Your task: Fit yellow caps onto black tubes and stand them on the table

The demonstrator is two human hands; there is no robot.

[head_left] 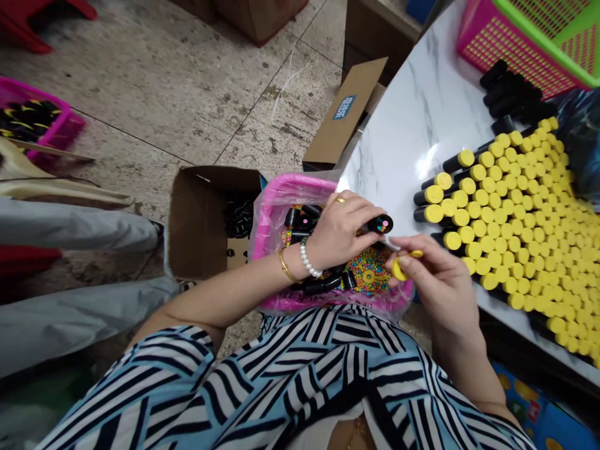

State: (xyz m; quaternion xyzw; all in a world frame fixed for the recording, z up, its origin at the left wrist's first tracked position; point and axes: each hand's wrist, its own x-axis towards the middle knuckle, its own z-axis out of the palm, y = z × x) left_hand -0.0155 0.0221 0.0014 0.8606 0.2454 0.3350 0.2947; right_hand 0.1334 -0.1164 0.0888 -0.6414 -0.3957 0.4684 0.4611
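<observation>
Left hand [340, 228]: firm closed grip on a black tube [380, 224], beaded end out, over the pink tray [293, 185]. Right hand [434, 284]: narrow pinch on a yellow cap [400, 265], near the yellow-capped tubes [515, 212] on the desk [412, 106].
</observation>
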